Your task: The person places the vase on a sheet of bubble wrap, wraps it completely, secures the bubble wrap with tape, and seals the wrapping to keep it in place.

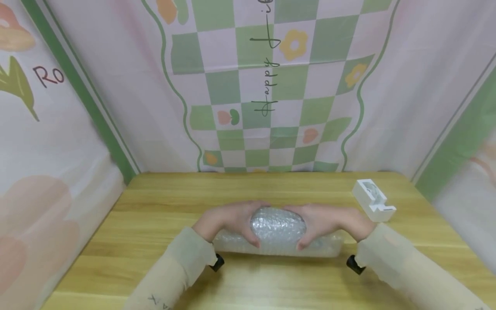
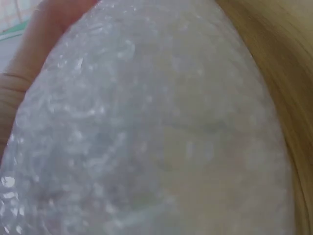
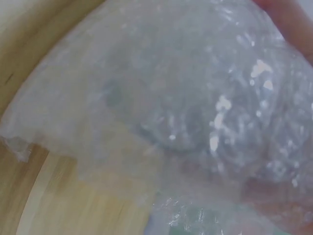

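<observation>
A rolled bundle of clear bubble wrap (image 1: 277, 230) lies crosswise near the middle of the wooden table. My left hand (image 1: 237, 218) grips it from the left, thumb on the near side and fingers over the far side. From the right, my right hand (image 1: 322, 220) grips it the same way. Up close, the bubble wrap (image 2: 146, 122) fills most of the left wrist view, with part of the hand along its upper left edge. In the right wrist view the bubble wrap (image 3: 161, 98) shows a loose, uneven edge. Whether anything is wrapped inside, I cannot tell.
At the back right of the wooden table (image 1: 162, 193) stands a small white tape dispenser (image 1: 373, 201) with a clear roll in it. Printed cloth with a green check pattern (image 1: 255, 99) hangs behind the table, and more cloth hangs along both sides.
</observation>
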Motion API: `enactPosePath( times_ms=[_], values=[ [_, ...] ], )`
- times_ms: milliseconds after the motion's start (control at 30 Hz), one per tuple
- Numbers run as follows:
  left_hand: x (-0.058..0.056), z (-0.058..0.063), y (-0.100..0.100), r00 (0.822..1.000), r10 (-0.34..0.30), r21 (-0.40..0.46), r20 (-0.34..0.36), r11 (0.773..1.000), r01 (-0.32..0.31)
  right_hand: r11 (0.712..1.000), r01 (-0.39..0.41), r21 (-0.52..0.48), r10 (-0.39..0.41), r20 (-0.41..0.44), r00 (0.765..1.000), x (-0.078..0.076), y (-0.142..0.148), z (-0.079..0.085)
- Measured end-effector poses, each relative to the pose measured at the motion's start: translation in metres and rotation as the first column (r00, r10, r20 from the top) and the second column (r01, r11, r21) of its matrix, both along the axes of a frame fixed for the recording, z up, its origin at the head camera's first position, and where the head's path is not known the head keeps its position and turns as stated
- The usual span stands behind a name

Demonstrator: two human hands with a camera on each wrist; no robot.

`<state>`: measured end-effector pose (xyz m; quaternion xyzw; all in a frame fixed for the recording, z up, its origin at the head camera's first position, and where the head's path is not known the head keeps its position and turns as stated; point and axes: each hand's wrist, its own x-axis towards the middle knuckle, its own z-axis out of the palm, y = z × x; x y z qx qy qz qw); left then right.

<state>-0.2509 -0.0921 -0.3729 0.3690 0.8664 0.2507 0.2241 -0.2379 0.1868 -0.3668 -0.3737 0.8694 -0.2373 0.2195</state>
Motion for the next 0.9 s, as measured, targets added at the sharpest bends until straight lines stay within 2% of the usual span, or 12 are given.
enactPosePath(
  times_ms=[100,200,333,467,600,767,900],
  values=[
    [0.001,0.0,0.001,0.999,-0.004,-0.015,-0.05,1.0,0.003,1.0,0.001,-0.004,-0.001,0.029,1.0,-0.003,0.001,-0.001],
    [0.002,-0.001,0.002,0.992,-0.017,-0.044,-0.128,0.999,0.011,1.0,0.005,-0.006,-0.005,0.057,0.998,-0.005,0.002,-0.001],
    [0.005,-0.002,0.002,0.966,-0.046,-0.082,-0.256,0.996,0.026,1.0,0.019,-0.011,-0.018,0.097,0.995,-0.007,0.003,-0.001],
    [0.009,-0.003,0.003,0.933,-0.077,-0.131,-0.35,0.991,0.033,0.999,0.039,0.004,-0.039,0.121,0.992,-0.01,0.004,-0.002],
    [0.013,-0.003,0.003,0.918,-0.106,-0.168,-0.383,0.985,0.044,0.999,0.04,0.014,-0.041,0.126,0.991,-0.013,0.006,-0.004],
    [0.012,-0.004,0.002,0.922,-0.102,-0.147,-0.373,0.988,0.05,0.999,0.032,0.004,-0.032,0.148,0.988,-0.015,0.007,-0.005],
    [0.009,-0.007,0.002,0.924,-0.112,-0.092,-0.365,0.992,0.084,0.999,0.032,-0.013,-0.03,0.176,0.984,-0.016,0.008,-0.005]
  ],
)
